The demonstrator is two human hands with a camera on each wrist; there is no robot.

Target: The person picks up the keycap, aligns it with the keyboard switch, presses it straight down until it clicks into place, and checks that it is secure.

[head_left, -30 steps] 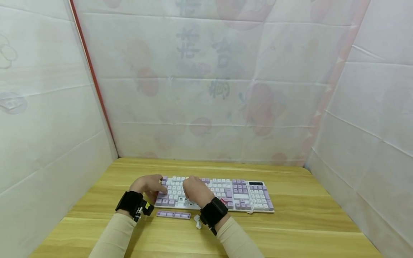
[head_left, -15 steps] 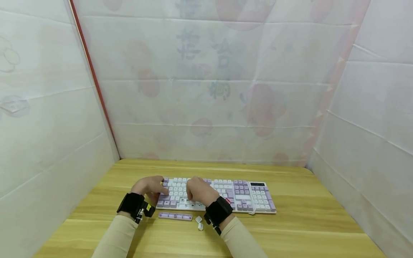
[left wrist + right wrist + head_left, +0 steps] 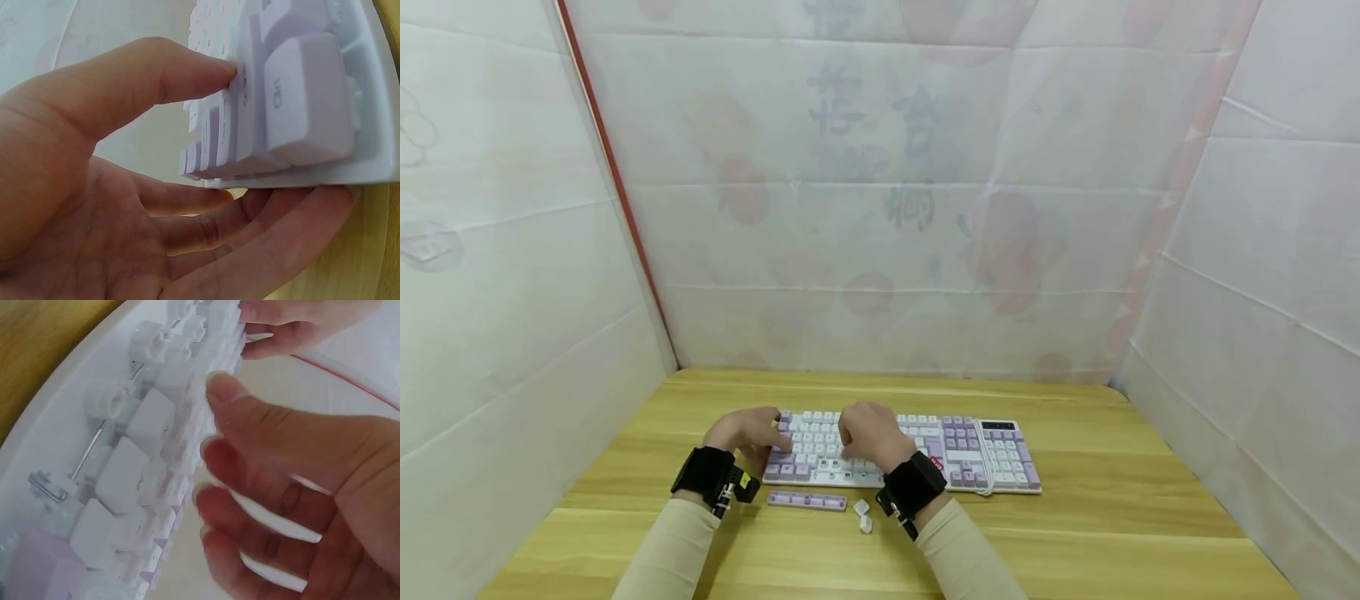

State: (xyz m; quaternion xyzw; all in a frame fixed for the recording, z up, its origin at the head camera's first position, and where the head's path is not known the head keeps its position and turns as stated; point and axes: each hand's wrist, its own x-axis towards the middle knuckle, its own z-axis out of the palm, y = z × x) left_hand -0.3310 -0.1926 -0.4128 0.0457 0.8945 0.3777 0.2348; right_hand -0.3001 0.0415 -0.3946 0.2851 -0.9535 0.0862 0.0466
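Observation:
A white and purple keyboard (image 3: pixel 970 450) lies across the wooden table (image 3: pixel 1075 533). My left hand (image 3: pixel 758 435) grips its left end: in the left wrist view the thumb (image 3: pixel 156 75) presses on the edge keys (image 3: pixel 300 94) and the fingers (image 3: pixel 269 237) curl under the frame. My right hand (image 3: pixel 863 433) hovers over the middle keys with loosely bent fingers (image 3: pixel 231 456) and holds nothing. The right wrist view shows a bottom row with bare switch posts and a stabiliser wire (image 3: pixel 94 444) where caps are off.
A long purple keycap (image 3: pixel 807 501) lies on the table in front of the keyboard. Two small white keycaps (image 3: pixel 863 515) lie beside it, next to my right wrist. White sheeted walls enclose the table on three sides.
My right hand has moved slightly right and farther across the keys. The two white keycaps by my right wrist are now in plain view. My left hand has kept its grip.

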